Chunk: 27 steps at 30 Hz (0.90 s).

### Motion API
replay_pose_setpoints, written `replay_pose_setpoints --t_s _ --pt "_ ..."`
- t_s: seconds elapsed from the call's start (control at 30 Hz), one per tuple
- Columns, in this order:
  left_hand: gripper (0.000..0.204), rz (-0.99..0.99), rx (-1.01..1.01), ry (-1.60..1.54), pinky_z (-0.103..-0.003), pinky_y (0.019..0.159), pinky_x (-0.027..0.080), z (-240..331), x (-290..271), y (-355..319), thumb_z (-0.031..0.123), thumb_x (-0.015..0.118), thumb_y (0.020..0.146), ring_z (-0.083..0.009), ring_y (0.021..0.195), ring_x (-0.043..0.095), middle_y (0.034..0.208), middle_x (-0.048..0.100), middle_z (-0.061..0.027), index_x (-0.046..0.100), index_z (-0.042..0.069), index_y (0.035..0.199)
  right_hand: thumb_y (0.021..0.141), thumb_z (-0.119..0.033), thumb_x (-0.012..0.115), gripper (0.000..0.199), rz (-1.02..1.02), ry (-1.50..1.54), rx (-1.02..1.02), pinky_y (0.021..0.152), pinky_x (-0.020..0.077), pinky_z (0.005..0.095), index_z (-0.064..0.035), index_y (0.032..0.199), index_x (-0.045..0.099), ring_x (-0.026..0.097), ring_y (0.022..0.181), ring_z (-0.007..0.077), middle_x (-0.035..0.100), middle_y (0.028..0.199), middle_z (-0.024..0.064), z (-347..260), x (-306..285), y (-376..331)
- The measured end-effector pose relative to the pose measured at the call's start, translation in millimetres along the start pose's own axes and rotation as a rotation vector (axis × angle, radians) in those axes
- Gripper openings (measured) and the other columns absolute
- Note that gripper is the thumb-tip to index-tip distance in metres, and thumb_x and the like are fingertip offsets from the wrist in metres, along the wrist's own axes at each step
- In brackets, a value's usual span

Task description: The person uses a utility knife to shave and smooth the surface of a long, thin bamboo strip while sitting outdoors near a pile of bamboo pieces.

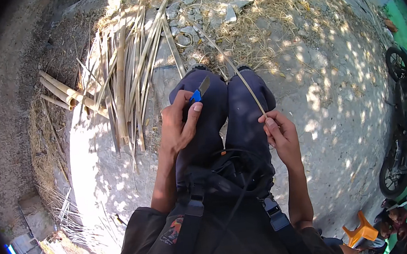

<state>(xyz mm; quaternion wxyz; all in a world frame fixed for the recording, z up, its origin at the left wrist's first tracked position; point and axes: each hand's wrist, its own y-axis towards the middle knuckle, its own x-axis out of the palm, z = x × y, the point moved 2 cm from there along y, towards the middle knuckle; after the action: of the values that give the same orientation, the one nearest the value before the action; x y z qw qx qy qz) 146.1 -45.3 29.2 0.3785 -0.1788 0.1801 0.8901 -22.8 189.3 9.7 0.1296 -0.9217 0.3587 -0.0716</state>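
- The left hand (180,122) is closed on a small knife with a bright blue handle and a short grey metal blade (196,96), thumb and index finger gripping the handle; the blade points up and to the right, above the left thigh.
- The right hand (282,133) is pinched, thumb against fingers, on the near end of a long, thin, pale tan bamboo strip (244,80).
- This strip slants away from the right hand, up and to the left, passing over the legs in dark navy trousers (245,100); its far end is hard to tell from the litter on the ground.
- The knife blade and the strip are apart, the blade to the left of it.
- Beyond the left hand, a loose pile of long, split, tan bamboo pieces (122,81) lies on the grey, sun-dappled concrete ground (326,163).
- Thicker, curved lengths of yellow-brown bamboo (89,101) lie at the pile's left side.
- Curly, straw-coloured shavings (259,42) spread over the ground beyond the feet, near flat, broken grey stone pieces (230,14).
- At the far right stand black motorcycles (394,171); an orange plastic seat (361,232) is near other people at the lower right.
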Motion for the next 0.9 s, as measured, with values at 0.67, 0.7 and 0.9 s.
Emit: replay_pose_setpoints --t_s 0.67,0.7,0.9 --pt "0.022 0.057 0.153 0.187 -0.039 0.049 0.047 -12.5 26.8 -0.8 0.028 0.078 0.096 -0.0312 0.056 0.067 0.068 0.065 -0.0103 0.068 0.008 0.098 0.111 -0.015 0.056 0.025 -0.311 -0.023 -0.062 0.063 0.0380 0.0228 0.0059 0.106 0.067 0.044 0.072 0.0044 0.063 0.086 -0.0003 -41.5 68.1 61.8" --pt "0.023 0.063 0.167 0.206 -0.039 0.048 0.047 -13.3 27.3 -0.8 0.027 0.079 0.095 -0.0309 0.056 0.067 0.068 0.065 -0.0098 0.067 0.008 0.097 0.111 -0.015 0.056 0.025 -0.309 -0.022 -0.060 0.063 0.0380 0.0228 0.0059 0.106 0.067 0.044 0.072 0.0044 0.063 0.086 -0.0003 -42.2 67.8 61.4" --pt "0.023 0.070 0.175 0.243 -0.038 0.049 0.046 -16.9 30.7 -1.4 0.027 0.077 0.096 -0.0317 0.053 0.065 0.064 0.061 -0.0100 0.068 0.006 0.097 0.110 -0.009 0.056 0.020 -0.250 -0.148 -0.122 0.064 0.0413 0.0237 0.0056 0.104 0.068 0.046 0.072 0.0051 0.065 0.084 0.0010 -46.7 67.7 57.4"
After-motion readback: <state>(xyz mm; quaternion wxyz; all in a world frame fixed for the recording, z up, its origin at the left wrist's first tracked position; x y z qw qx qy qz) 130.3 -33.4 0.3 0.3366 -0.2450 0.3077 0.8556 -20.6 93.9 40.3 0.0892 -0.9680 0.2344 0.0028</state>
